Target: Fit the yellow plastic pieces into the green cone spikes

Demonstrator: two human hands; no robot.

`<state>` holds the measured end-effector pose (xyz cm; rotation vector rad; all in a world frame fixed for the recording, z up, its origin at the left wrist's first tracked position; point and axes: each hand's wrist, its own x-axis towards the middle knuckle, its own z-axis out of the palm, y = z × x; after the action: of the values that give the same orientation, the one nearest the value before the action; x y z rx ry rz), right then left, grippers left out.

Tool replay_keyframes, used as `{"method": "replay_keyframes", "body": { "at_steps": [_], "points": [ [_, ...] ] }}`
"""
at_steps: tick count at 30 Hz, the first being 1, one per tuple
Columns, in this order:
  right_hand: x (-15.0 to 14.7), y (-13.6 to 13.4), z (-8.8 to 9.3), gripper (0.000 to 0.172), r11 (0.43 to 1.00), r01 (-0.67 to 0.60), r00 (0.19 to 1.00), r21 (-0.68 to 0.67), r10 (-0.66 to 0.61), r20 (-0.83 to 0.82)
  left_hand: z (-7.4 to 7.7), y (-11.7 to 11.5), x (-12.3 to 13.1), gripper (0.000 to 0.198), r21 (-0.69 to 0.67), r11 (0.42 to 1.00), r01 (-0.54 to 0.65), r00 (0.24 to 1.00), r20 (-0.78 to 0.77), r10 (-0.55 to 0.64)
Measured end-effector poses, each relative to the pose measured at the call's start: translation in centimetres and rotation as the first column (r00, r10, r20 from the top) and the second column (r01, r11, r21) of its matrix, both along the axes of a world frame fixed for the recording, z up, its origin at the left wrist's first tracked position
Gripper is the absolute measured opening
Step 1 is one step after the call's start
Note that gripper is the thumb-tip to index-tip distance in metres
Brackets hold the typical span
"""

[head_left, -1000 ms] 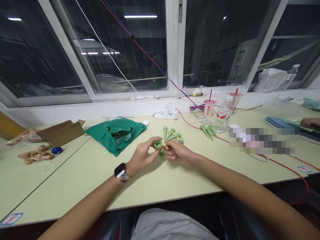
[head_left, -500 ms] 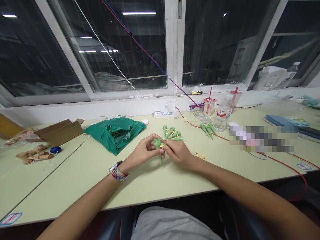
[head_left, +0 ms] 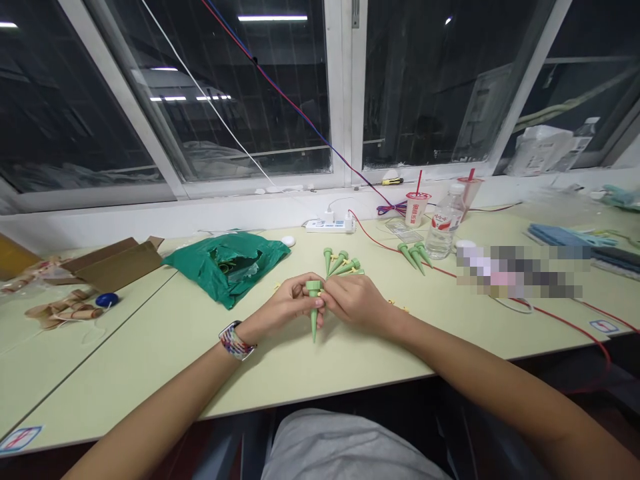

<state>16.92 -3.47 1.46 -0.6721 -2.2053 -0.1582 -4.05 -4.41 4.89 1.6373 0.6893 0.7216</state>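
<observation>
My left hand (head_left: pixel 293 303) is closed around a green plastic watering spike (head_left: pixel 313 325), holding it upright with its tip down, just above the table. The closed fingers of my right hand (head_left: pixel 357 300) meet the spike's side below its wide cap. They pinch a small yellow valve (head_left: pixel 321 293), mostly hidden by the fingertips. Just beyond my hands, several green spikes (head_left: pixel 341 259) lie fanned out, with small yellow pieces on some. More green spikes (head_left: pixel 414 255) lie farther right. A few loose yellow valves (head_left: pixel 404 308) rest beside my right wrist.
A torn green plastic bag (head_left: pixel 227 263) lies left of my hands. Farther left are a cardboard box (head_left: pixel 113 267) and wooden toys (head_left: pixel 65 310). A power strip (head_left: pixel 330 227), a paper cup (head_left: pixel 416 210) and a water bottle (head_left: pixel 444 223) stand behind. A red cable (head_left: pixel 560 320) crosses rightward.
The held spike has turned more upright, its cap now seen from the side and its point more exposed. Both hands stay together around it. The view has shifted slightly.
</observation>
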Motion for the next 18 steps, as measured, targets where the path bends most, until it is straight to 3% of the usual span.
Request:
{"method": "replay_keyframes", "body": {
  "at_steps": [3,6,11,13,15,18],
  "points": [
    [-0.3,-0.1,-0.3,0.031,0.989,-0.018,0.996,-0.148,0.005,-0.093,-0.3,0.2,0.3,0.041,0.072,0.993,-0.090,0.996,0.008,0.090],
    [-0.6,-0.2,-0.5,0.031,0.918,-0.102,0.971,-0.384,0.009,-0.238,-0.9,0.4,0.6,0.041,0.185,0.958,-0.218,0.975,0.009,0.221],
    [-1.1,-0.2,-0.4,0.034,0.811,-0.200,0.932,-0.549,-0.015,-0.361,-1.9,0.4,0.4,0.037,0.481,0.812,-0.330,0.914,-0.054,0.403],
    [-1.2,-0.3,-0.3,0.038,0.787,-0.234,0.922,-0.572,-0.007,-0.387,-1.8,0.3,0.4,0.033,0.542,0.768,-0.341,0.905,-0.033,0.425],
    [-1.0,-0.4,-0.2,0.039,0.814,-0.234,0.932,-0.532,0.031,-0.361,-1.4,0.2,0.4,0.033,0.475,0.818,-0.324,0.927,-0.012,0.374],
    [-0.6,-0.3,-0.3,0.031,0.930,-0.141,0.974,-0.341,0.069,-0.217,-0.6,0.1,0.4,0.034,0.246,0.948,-0.199,0.979,0.020,0.201]
  ]
}}
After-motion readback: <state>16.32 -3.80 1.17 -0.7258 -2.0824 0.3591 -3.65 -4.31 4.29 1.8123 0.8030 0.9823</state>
